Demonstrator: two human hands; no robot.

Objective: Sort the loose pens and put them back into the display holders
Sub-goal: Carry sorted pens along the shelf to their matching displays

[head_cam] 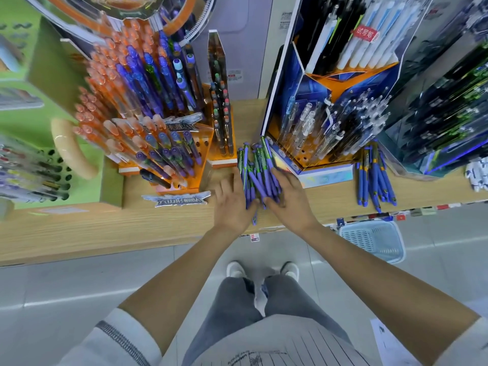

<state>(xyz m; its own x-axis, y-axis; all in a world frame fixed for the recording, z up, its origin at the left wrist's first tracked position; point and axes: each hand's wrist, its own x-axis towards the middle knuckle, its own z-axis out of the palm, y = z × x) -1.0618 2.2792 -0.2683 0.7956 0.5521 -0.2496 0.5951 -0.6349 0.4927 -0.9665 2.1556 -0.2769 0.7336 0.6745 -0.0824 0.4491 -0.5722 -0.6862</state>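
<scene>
While both hands close on the heap of purple pens [260, 178], it lies on the wooden shelf [105, 228] in the gap between two displays: the orange holder [204, 143] at 10 o'clock from the hands, the blue holder [327, 173] at 2 o'clock.

Left hand [232, 202]: fingers fairly straight, laid against the heap's 9 o'clock flank, thumb touching the near ends. It is pressing, not gripping. Right hand [289, 199]: fingers draped over the top of the heap, thumb tucked in at the near ends, grasping a bunch.

Risks, as judged:
- The heap is crossed and uneven. A lift from this hold would likely shed the outer barrels — only the middle ones look properly enclosed.
- One stray pen [254, 220] at 6 o'clock points over the shelf's front edge. Any sweep toward the body could tip it to the floor; the basket [375, 241] sits off at 4 o'clock, not beneath it.
- Far ends of the heap touch or nearly touch the blue holder's corner at 12 o'clock. Pushing forward could jam them or nudge the display.
- A separate lot of blue pens [375, 180] lies at 3 o'clock. Sliding the heap rightward risks mixing the two sorts.
- The orange holder is crowded and its pens lean. Inserting a handful could knock neighbours out.
</scene>
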